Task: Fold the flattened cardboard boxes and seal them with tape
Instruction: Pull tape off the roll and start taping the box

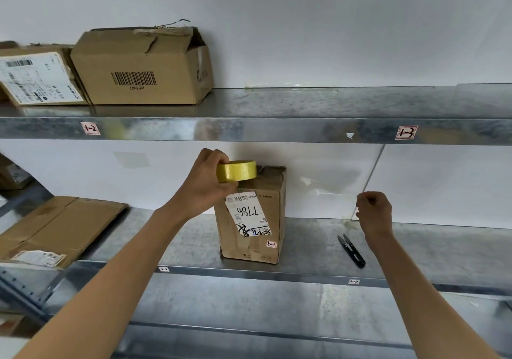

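A small upright cardboard box (255, 236) with a white shipping label stands on the middle metal shelf (304, 248). My left hand (206, 185) grips a yellow tape roll (236, 171) and holds it at the box's top left corner. My right hand (374, 213) is off to the right of the box, its fingers curled in a pinch. A faint, shiny clear strip of tape (324, 192) runs from the roll side toward those fingers. Flattened cardboard boxes (55, 231) lie in a stack at the left of the same shelf.
Black thread snips (351, 250) lie on the shelf below my right hand. On the upper shelf (304, 128), two assembled boxes (138, 68) sit at the left against the white wall. A lower shelf edge (249, 331) runs beneath my arms.
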